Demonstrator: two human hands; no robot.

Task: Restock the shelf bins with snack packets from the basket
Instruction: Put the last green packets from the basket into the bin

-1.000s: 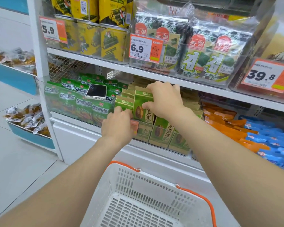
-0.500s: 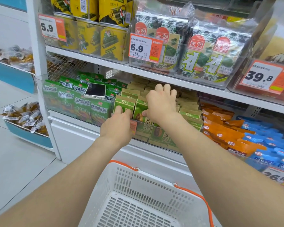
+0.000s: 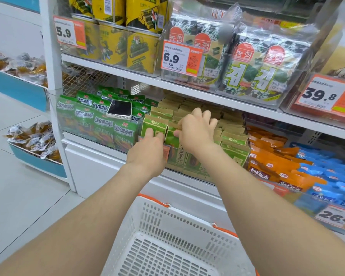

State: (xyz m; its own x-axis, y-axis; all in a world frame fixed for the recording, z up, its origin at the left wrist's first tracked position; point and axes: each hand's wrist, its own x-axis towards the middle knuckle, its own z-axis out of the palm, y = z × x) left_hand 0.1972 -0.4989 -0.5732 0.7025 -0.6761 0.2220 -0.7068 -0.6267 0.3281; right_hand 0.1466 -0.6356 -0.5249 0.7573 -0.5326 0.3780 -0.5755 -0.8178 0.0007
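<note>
Pressing green snack packets [image 3: 155, 126] under left hand [image 3: 147, 150], right hand [image 3: 196, 130] atop row

hands: two, the left hand [image 3: 147, 151] and the right hand [image 3: 197, 130]
basket [image 3: 147, 218]: one, white with orange handles
phone [image 3: 119, 108]: one, lying on the green packets
price tags: four, reading 5.9 [image 3: 69, 32], 6.9 [image 3: 180, 58], 39.8 [image 3: 325, 95] and a partly hidden 26 [image 3: 336, 217]
light-green packets [image 3: 153, 126]: too many to count
orange packets [image 3: 267, 156]: too many to count
</note>
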